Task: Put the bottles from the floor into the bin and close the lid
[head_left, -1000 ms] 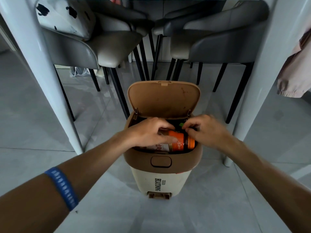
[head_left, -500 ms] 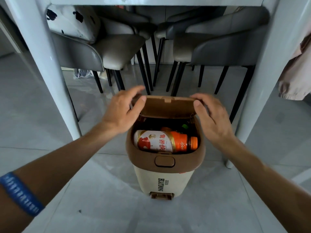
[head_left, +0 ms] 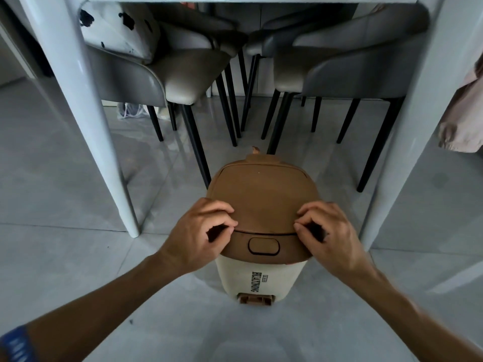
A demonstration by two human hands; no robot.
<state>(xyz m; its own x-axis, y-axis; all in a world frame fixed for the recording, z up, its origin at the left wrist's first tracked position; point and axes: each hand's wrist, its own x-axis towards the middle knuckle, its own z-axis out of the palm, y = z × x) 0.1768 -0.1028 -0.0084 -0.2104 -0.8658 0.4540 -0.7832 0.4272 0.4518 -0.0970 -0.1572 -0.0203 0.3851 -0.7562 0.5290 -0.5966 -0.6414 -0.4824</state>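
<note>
Now my left hand and right hand, fingers curled and gripping nothing, press the front corners of the brown lid onto the pedal bin on the floor; bottles are hidden inside, I judge; next, press until it latches.

I see both of my bare forearms reaching forward and converging toward the middle. My left hand is curled, knuckles up, thumb tip meeting the bent index finger so a small dark gap shows between them. My right hand mirrors it, fingers bent and pressing downward, thumb tucked just beneath them. The two sets of fingertips point toward each other, well apart. A blue band wraps my left wrist at the frame's lower corner.
</note>
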